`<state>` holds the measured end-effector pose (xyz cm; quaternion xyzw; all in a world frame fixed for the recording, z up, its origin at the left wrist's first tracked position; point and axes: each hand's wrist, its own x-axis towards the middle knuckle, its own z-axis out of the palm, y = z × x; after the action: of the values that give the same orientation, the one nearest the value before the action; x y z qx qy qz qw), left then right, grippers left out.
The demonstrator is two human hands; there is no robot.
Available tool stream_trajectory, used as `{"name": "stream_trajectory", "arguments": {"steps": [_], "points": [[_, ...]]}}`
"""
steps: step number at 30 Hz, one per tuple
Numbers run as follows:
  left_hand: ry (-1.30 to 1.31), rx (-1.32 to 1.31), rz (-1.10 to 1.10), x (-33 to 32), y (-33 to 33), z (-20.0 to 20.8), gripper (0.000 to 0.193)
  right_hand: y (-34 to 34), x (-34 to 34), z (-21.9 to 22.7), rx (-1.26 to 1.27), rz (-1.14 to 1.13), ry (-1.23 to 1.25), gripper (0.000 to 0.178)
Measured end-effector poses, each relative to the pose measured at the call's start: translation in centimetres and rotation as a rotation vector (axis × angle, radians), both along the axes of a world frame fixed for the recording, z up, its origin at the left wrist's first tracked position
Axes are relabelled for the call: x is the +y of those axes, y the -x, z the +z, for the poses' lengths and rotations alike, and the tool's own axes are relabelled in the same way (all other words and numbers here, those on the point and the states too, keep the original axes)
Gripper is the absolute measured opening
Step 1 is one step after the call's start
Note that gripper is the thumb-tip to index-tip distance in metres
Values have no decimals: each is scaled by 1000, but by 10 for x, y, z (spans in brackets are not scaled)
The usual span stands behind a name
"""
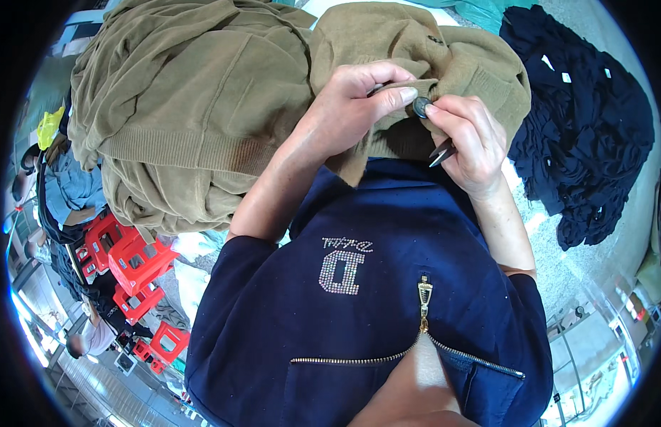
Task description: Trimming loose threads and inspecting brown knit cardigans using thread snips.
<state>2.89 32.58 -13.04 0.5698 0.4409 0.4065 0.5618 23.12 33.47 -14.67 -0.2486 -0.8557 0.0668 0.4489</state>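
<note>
A brown knit garment is bunched up in front of me, its ribbed edge lifted between my hands. My left hand is closed on that edge, the thumb lying along the fabric. A dark round button sits at the edge, pinched between the thumb and fingers of my right hand. From the same hand's palm stick out the dark pointed tips of a small metal tool, likely thread snips; the rest is hidden. Another dark button shows farther up the garment.
A big pile of brown knit garments stands at my left. Heaped black cloth with small white tags lies on the right, on a pale surface. Red plastic stools and several people are off to the left.
</note>
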Motion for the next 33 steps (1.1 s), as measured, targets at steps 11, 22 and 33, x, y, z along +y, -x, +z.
{"name": "stream_trajectory", "arguments": {"steps": [11, 22, 33], "points": [[-185, 241, -80, -5, 12, -4, 25, 13, 4, 4, 64, 95, 378, 35], [-534, 488, -52, 0, 13, -11, 23, 11, 9, -8, 87, 47, 583, 25], [-643, 630, -64, 6, 5, -26, 25, 10, 5, -14, 364, 61, 1091, 21]]}}
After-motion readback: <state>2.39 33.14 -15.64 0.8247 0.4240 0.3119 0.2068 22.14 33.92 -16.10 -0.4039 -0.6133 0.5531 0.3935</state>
